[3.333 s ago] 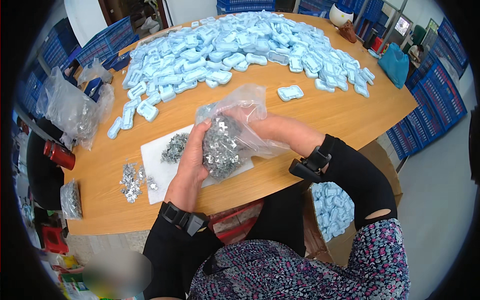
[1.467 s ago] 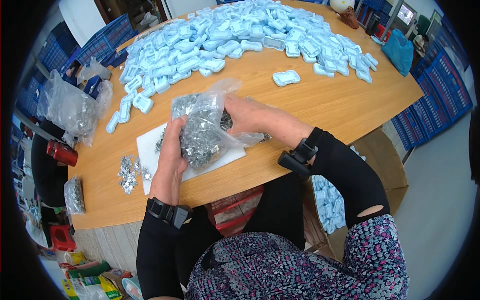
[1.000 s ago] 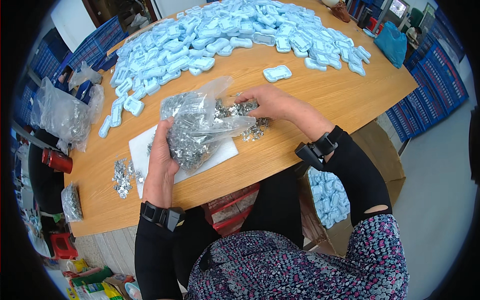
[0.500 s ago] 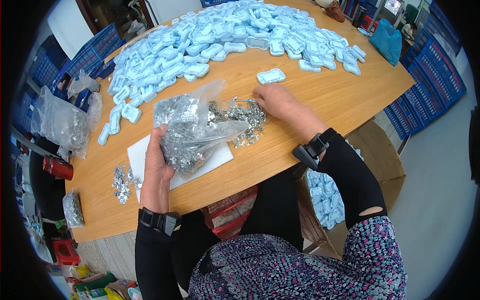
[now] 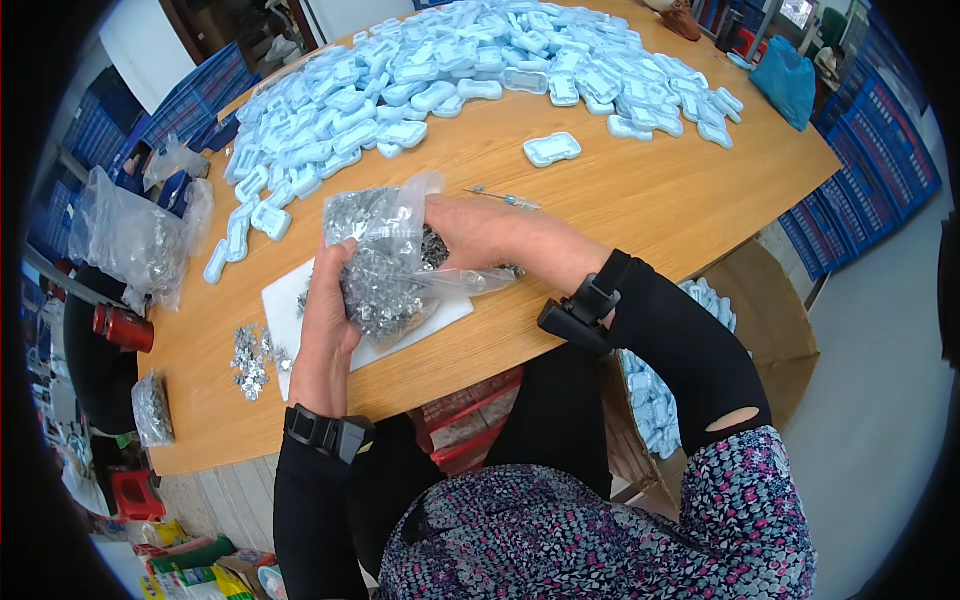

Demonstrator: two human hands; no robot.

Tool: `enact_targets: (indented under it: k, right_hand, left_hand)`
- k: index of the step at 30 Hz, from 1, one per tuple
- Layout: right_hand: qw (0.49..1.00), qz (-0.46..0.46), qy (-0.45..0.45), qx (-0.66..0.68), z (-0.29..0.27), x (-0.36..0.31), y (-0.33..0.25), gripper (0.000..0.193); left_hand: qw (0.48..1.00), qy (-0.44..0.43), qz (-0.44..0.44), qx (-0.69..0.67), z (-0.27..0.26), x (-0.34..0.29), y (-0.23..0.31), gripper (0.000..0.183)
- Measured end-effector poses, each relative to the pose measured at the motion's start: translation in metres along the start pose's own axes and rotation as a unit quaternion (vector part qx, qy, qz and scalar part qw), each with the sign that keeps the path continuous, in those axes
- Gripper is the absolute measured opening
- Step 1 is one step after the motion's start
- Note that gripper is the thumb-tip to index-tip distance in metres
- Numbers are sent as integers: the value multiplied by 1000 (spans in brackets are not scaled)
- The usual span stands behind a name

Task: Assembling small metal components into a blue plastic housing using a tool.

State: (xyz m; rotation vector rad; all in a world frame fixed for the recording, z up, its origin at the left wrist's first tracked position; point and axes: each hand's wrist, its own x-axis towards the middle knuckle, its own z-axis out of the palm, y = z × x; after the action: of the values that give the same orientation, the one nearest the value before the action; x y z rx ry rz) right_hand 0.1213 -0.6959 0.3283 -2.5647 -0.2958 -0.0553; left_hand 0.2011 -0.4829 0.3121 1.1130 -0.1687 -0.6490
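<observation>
A clear plastic bag (image 5: 385,285) full of small silvery metal pieces stands propped over a white foam sheet (image 5: 282,300). My left hand (image 5: 332,300) grips its left side, thumb in front. My right hand (image 5: 468,232) is at the bag's right side, curved round a dark gap where loose metal pieces show; its fingertips are hidden by the bag. Just beyond my right wrist lies a small screwdriver (image 5: 518,202) with a clear bluish handle. Farther off, one light-blue plastic shell (image 5: 552,149) lies by itself.
A large heap of light-blue shells (image 5: 440,75) covers the table's far side. Loose metal pieces (image 5: 250,362) lie at left, near a small filled bag (image 5: 152,410) and a red cup (image 5: 123,328). A cardboard box (image 5: 775,330) of shells stands below the right edge.
My right hand has left the screwdriver and moved left to the bag's side. The screwdriver now lies on the table. My left hand still holds the bag, which is more upright.
</observation>
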Motion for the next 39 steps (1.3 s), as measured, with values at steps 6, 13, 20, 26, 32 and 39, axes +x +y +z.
enact_targets:
  k: [6, 13, 20, 26, 32, 39]
  right_hand:
    - [992, 93, 6, -86, -11, -5, 3, 55]
    - [989, 103, -12, -106, -24, -33, 25, 32]
    - [992, 88, 86, 2, -34, -57, 50, 30]
    - [982, 121, 142, 17, -34, -54, 49, 23]
    - [994, -29, 101, 38, -7, -18, 11, 51]
    - [997, 54, 61, -4, -2, -1, -9, 53]
  left_hand:
    - [1000, 13, 2, -15, -1, -2, 5, 44]
    - [1000, -3, 3, -24, -9, 0, 16, 52]
    - [998, -6, 14, -66, -16, 0, 21, 51]
    - [996, -41, -12, -78, -19, 2, 19, 52]
    - [994, -79, 46, -63, -13, -1, 12, 60]
    - [990, -80, 86, -75, -3, 1, 12, 74]
